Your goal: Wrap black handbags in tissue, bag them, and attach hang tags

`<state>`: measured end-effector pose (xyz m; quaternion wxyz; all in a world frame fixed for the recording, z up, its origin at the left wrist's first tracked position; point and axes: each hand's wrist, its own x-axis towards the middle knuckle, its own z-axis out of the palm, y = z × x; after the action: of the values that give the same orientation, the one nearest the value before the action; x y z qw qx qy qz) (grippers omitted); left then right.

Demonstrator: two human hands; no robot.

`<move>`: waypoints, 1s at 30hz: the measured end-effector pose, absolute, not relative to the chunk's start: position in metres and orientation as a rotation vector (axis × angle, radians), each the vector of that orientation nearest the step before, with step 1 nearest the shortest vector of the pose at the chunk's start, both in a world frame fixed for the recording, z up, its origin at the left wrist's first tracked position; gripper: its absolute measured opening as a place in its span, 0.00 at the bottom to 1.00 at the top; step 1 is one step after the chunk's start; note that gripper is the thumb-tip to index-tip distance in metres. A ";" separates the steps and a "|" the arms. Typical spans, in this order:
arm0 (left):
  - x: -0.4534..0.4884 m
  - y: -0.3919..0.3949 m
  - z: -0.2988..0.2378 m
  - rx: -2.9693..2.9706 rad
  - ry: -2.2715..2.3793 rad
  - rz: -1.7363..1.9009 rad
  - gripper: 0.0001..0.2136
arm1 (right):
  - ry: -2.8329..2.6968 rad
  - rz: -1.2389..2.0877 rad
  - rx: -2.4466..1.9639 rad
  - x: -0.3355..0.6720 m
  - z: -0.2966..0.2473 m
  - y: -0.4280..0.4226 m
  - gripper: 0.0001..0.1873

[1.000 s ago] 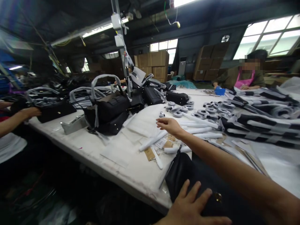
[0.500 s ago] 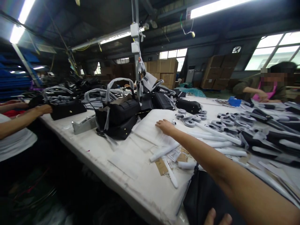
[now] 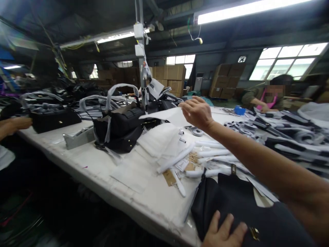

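Note:
My right hand (image 3: 197, 113) is raised above the table, its fingers closed on the edge of a thin white foam sheet (image 3: 167, 116) that stretches out to the left. Below it lies a stack of similar white sheets (image 3: 159, 140). At the bottom right, my left hand (image 3: 224, 231) rests on a black handbag (image 3: 236, 199), fingers spread over its front beside a gold clasp (image 3: 254, 234). Part of the left hand is cut off by the frame edge. The bag's right side is partly behind my right forearm.
White wrapped rolls (image 3: 213, 152) and brown tags (image 3: 169, 177) lie mid-table. Black handbags (image 3: 125, 127) and a grey tape dispenser (image 3: 78, 137) are to the left. Wrapped straps (image 3: 241, 127) lie right. One co-worker's hand (image 3: 19, 123) shows at left; another person (image 3: 267, 96) is at far right.
My right hand has risen from the stack of white sheets, lifting one sheet. The view has shifted right, and more of the black handbag and my left hand shows.

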<state>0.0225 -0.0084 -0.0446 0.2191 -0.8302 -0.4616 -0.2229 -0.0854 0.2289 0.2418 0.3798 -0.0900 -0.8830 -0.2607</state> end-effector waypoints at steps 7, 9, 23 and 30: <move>-0.003 -0.039 0.005 -2.637 -1.455 -0.842 0.28 | -2.638 -0.621 -0.252 0.089 0.223 0.124 0.16; 0.000 -0.039 0.003 -2.672 -1.466 -0.841 0.29 | -2.719 -0.532 -0.337 0.133 0.201 0.088 0.17; 0.007 -0.044 0.002 -2.678 -1.460 -0.759 0.22 | -2.961 -0.116 -0.891 0.225 0.089 0.026 0.32; 0.007 -0.043 0.006 -2.676 -1.469 -0.704 0.24 | -2.960 -0.075 -0.833 0.223 0.083 0.027 0.33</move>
<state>0.0073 -0.0427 0.0059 0.0042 -0.8542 -0.4689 -0.2248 0.2228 0.0268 0.0828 0.0330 -0.2706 -0.9618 -0.0244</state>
